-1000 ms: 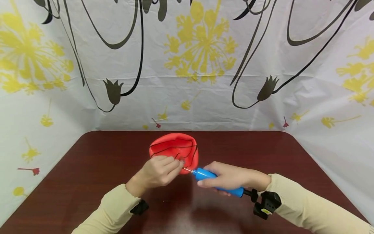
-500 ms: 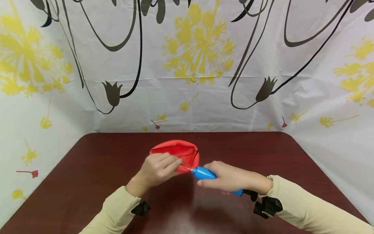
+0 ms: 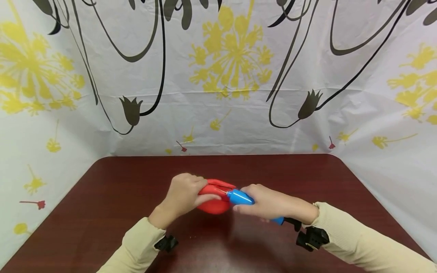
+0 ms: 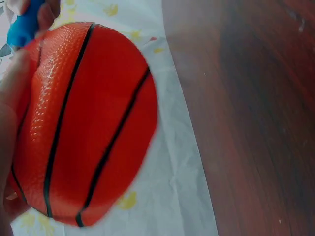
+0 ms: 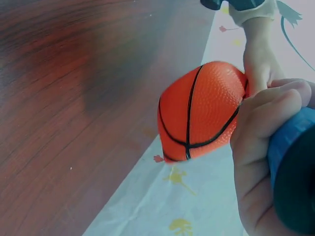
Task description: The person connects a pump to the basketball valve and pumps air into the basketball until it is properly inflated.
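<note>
My left hand (image 3: 184,194) grips a limp, partly deflated red toy basketball (image 3: 215,206) with black seam lines, held above the table. The thumb lies across its near side, pointing toward the right hand. In the left wrist view the ball (image 4: 103,123) looks folded in and dented. My right hand (image 3: 274,203) wraps around the body of a blue hand pump (image 3: 240,197). The pump's thin needle (image 3: 222,191) meets the ball beside the left hand; whether it is inside the valve cannot be seen. The right wrist view shows the pump's blue barrel (image 5: 295,137) in the curled fingers.
A dark reddish-brown wooden table (image 3: 102,197) lies below both hands. White sheeting (image 3: 218,129) with yellow and grey flower prints stands behind and at both sides. Black cameras are strapped to the left wrist (image 3: 166,243) and right wrist (image 3: 313,238).
The ball has turned and dropped lower, its dented hollow no longer facing the head camera. My left hand has gone from a fist to thumb extended along the ball. The right hand has barely moved.
</note>
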A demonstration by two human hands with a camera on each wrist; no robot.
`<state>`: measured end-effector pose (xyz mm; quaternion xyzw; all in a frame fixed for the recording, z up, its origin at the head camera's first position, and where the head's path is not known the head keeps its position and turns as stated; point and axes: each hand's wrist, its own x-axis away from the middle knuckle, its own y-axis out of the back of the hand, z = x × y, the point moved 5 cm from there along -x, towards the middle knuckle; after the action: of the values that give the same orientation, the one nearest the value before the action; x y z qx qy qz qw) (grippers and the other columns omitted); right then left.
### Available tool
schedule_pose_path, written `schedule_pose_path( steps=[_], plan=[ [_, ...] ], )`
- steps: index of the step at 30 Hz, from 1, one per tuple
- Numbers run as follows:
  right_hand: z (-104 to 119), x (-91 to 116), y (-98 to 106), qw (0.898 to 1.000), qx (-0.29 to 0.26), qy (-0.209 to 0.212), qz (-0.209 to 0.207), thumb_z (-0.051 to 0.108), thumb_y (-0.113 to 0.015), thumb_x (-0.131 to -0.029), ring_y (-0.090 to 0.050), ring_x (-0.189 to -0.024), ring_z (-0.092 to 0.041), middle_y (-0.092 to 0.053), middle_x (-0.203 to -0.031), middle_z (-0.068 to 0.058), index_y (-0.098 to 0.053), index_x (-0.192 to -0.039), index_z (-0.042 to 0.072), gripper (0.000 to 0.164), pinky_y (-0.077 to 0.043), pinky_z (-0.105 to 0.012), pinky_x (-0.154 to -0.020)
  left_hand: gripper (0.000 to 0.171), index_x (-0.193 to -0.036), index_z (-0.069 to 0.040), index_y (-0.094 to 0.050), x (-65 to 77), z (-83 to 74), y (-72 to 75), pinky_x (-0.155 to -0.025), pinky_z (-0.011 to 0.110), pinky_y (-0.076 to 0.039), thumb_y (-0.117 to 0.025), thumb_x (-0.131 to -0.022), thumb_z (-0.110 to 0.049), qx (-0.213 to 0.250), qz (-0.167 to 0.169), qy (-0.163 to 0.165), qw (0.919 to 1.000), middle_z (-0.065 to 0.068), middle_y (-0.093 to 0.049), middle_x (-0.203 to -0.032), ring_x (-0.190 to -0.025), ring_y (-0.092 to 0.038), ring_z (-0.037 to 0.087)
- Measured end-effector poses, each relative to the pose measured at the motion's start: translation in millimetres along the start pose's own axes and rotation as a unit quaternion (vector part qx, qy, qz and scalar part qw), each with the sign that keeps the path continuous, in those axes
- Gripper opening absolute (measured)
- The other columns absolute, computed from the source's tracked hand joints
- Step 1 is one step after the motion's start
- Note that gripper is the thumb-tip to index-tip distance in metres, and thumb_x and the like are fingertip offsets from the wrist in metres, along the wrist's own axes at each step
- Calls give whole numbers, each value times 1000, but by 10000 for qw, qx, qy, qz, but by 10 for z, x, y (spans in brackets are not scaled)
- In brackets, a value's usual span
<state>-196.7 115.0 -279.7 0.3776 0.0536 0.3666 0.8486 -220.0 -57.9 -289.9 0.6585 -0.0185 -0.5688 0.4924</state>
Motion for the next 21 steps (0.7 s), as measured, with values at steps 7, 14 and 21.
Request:
schedule_pose_path(
  steps=[7, 14, 21],
  plan=[
    [-5, 12, 26, 9996, 30, -111, -270, 27, -58, -83, -45, -40, -11, -47, -59, -2, -48, -85, 4, 26, -44, -27, -42, 28, -77, -13, -62, -13, -39, 20, -50, 18, -42, -77, -64, -33, 860, -128, 517, 9949, -5, -61, -71, -54, -51, 5],
    [34, 64, 13, 9981, 534, 62, -292, 32, -58, -83, -46, -43, -7, -48, -60, 2, -48, -79, 8, 27, -42, -24, -44, 23, -82, -9, -68, 44, -72, 60, -59, 26, -50, -77, -65, -22, 722, -687, -283, 9946, 0, -64, -75, -66, -61, 11],
    [140, 144, 7, 9930, 1034, 356, -447, 36, -59, -81, -47, -51, -4, -49, -61, 8, -51, -79, 13, 24, -41, -22, -49, 25, -88, -3, -68, 110, -138, 141, -63, 30, -50, -55, -86, -24, 576, -1741, -1398, 9730, 7, -67, -82, -72, -64, 17]
  ],
)
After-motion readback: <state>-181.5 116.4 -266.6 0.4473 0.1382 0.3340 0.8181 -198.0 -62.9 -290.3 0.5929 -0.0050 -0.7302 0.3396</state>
